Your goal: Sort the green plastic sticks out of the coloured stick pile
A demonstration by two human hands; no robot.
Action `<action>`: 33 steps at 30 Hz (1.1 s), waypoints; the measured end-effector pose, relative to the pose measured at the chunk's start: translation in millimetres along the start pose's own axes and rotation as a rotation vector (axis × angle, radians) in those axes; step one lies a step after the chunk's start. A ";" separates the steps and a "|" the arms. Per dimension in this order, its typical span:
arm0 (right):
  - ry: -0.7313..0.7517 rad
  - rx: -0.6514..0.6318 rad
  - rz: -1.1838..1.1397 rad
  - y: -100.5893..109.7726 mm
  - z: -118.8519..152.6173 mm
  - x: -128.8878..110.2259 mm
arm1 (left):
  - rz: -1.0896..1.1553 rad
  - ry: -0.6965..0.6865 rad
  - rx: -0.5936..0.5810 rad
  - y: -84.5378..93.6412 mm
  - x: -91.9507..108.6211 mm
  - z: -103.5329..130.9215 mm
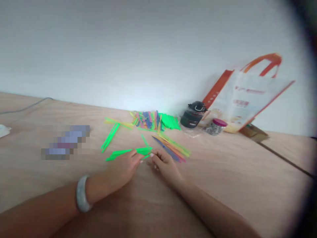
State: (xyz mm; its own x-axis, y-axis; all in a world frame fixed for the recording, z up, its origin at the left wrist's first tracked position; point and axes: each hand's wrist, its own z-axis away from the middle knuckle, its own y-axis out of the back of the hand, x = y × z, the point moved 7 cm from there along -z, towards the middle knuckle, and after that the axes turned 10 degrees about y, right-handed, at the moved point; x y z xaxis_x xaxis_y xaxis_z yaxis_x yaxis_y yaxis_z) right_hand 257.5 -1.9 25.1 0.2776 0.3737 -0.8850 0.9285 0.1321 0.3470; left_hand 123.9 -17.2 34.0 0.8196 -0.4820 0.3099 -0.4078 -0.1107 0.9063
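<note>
My left hand [126, 167], with a pale bangle [83, 193] on its wrist, is closed at the near side of a bunch of green strips [119, 154]. Close to its right, my right hand [164, 163] pinches the right end of a thin green strip [147, 156] that reaches toward my left fingertips. Coloured strips [170, 147] in yellow, orange, pink and purple fan out behind my right hand. Two green strips [110, 137] lie farther left, below a yellow strip [119, 123]. Piles of multicoloured strips [146, 120] and green strips [169, 121] lie behind.
A black bottle [192, 115] stands at the back, beside a clear jar [216, 127] with a pink lid. Behind them is a white bag [257, 96] with orange handles. A blurred-out object [65, 142] lies at left, and a cable [29, 106] runs near the wall.
</note>
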 end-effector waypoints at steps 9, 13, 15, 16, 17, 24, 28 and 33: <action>-0.007 0.268 0.428 69.8 -17.0 22.9 | 0.181 0.107 -0.082 4.1 -14.2 -0.8; 0.141 0.098 0.937 62.9 -19.0 22.6 | -0.007 -0.033 -0.015 -5.1 -9.1 -1.8; 0.183 0.006 1.105 52.2 -17.6 23.1 | -0.066 -0.054 0.053 -8.1 -12.5 -3.1; 0.202 -0.033 1.163 47.5 -17.0 23.6 | -0.081 -0.051 0.078 -9.4 -16.0 -3.9; 0.219 -0.065 1.205 43.8 -16.9 24.2 | -0.089 -0.043 0.088 -10.9 -19.8 -4.9; 0.169 -0.091 1.343 49.6 -24.9 36.7 | -0.085 -0.023 0.006 -18.2 -34.4 -11.5; 0.140 -0.074 1.366 56.6 -27.2 39.9 | -0.098 -0.033 0.031 -18.0 -31.3 -10.6; 0.189 -0.063 1.373 53.2 -23.7 31.0 | -0.138 0.000 0.081 -3.5 -33.1 -14.7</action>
State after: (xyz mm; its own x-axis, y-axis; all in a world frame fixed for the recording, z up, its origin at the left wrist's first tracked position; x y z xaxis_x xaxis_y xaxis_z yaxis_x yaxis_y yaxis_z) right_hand 309.7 38.4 23.5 0.9079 0.3532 0.2259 -0.0720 -0.3993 0.9140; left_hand 104.2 12.0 24.9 0.8701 -0.4574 0.1835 -0.3219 -0.2456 0.9143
